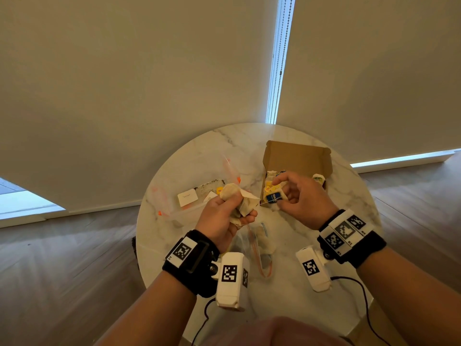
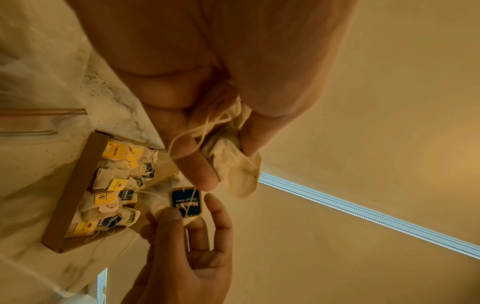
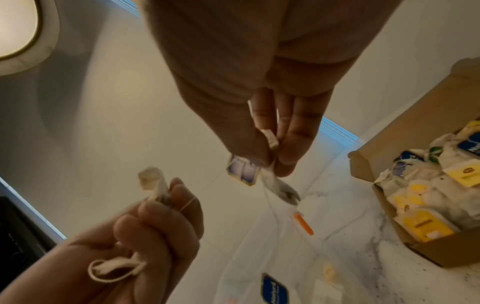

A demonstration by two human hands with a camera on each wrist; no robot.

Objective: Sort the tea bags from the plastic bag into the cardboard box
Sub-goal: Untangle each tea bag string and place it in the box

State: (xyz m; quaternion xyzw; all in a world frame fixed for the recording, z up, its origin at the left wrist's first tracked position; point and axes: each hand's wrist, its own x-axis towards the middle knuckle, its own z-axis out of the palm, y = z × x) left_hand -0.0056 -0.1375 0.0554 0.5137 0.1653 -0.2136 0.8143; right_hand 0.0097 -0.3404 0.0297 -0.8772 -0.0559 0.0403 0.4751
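Plastic bag [image 1: 252, 248] lay nearest, flat on table [image 1: 287, 295], few tea bags inside.

Above it, left hand [image 1: 224, 216] fisted round bunch of tea bags [image 1: 239, 198]; judged as anchor for tangle.

Right hand [image 1: 301, 198] pinched blue tag [image 1: 273, 197] and its bag, string [image 1: 262, 203] taut between hands; likely teasing one free.

Far right: box [image 1: 296, 156] open, part-filled, close for drop.

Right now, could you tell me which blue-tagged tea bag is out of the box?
The one pinched by the right hand, with its blue tag hanging above the table; the other blue-tagged bags lie inside the cardboard box.
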